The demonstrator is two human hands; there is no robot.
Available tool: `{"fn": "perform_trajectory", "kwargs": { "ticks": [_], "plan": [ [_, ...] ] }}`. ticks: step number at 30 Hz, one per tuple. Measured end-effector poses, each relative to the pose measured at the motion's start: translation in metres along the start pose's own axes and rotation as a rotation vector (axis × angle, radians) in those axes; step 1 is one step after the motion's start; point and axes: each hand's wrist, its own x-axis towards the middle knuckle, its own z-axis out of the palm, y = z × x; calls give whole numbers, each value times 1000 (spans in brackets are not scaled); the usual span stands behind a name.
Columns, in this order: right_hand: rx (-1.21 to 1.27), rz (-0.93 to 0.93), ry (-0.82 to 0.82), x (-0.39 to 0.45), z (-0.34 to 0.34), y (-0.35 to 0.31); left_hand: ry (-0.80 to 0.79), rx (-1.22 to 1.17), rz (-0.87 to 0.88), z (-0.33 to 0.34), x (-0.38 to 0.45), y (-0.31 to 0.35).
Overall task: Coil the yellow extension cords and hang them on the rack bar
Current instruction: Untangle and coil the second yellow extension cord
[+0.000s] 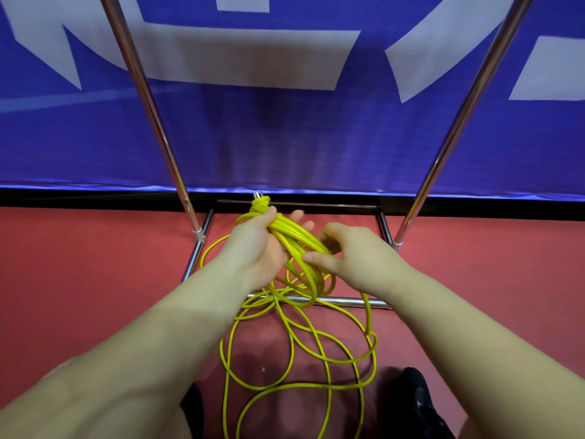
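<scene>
A yellow extension cord trails in loose loops over the red floor below my hands. Part of it is gathered into a coil of several turns. My left hand grips the top of that coil, and the yellow plug end sticks up past its fingers. My right hand holds the coil's right side, fingers curled over the strands and thumb pressed on them. The rack's two chrome uprights rise on either side; its top bar is out of view.
The rack's chrome base rail lies across the floor under the coil, with side rails at left and right. A blue banner wall stands behind. My black shoes are near the bottom edge, among the loose cord.
</scene>
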Motion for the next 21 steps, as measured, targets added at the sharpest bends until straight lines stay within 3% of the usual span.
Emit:
{"fn": "perform_trajectory", "kwargs": {
  "ticks": [4,7,12,14,18,21],
  "plan": [
    [-215,-15,-12,-2,2,2,67,-31,61,-6,7,8],
    [-172,-1,-77,-4,-1,0,62,7,104,-12,13,12],
    [-276,166,-543,-8,0,24,41,12,149,-22,19,33],
    [-288,208,-634,-11,0,32,49,-20,167,-28,20,43],
    [-248,214,-573,-11,-8,40,62,40,183,-36,21,52],
    [-46,281,-459,-8,-22,45,58,173,219,-39,19,55]
  ]
}}
